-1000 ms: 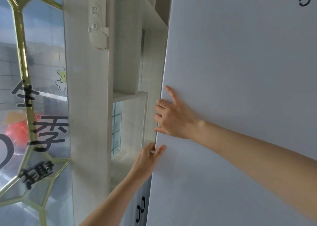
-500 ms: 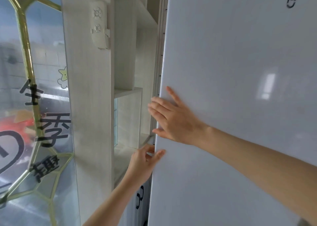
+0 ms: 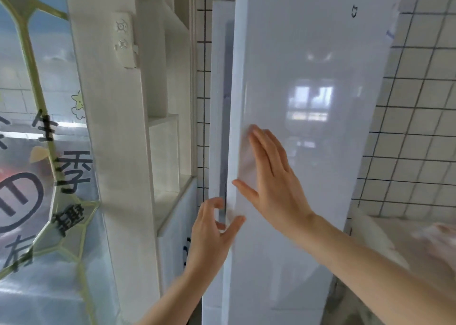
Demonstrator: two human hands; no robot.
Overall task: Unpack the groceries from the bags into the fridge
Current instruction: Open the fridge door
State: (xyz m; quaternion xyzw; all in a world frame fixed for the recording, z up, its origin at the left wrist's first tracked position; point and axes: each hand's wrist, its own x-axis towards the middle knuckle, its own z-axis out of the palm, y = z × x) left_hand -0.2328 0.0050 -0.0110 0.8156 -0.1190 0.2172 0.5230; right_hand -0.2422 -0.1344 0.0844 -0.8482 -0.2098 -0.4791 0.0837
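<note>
Fridge door: the tall glossy white fridge door (image 3: 308, 151) stands partly swung out from the white fridge cabinet (image 3: 218, 102), with a dark gap showing along its left edge, presumably so the shelves can be reached.
Left hand: the left hand (image 3: 209, 233) sits at the door's free edge, low down, fingers loosely curled toward the gap and thumb lying across the door's front; it seems placed to hook the edge and pull, but whether the fingertips are actually behind the edge I cannot tell.
Right hand: the right hand (image 3: 271, 176) lies flat and spread on the door's front face, fingers straight, holding nothing; likely steadying or guiding the swing.
Groceries and bags: not clearly in view; a blurred pale shape at the lower right, on what may be a light counter (image 3: 394, 228), cannot be identified.
Surroundings: a white wooden shelf unit (image 3: 162, 139) stands just left of the fridge, with a white wall-mounted remote control (image 3: 124, 40) on its post; white square-tiled wall (image 3: 419, 114) to the right.
Stage, as a judgement: opening the fridge, with unpacking not yet begun.
</note>
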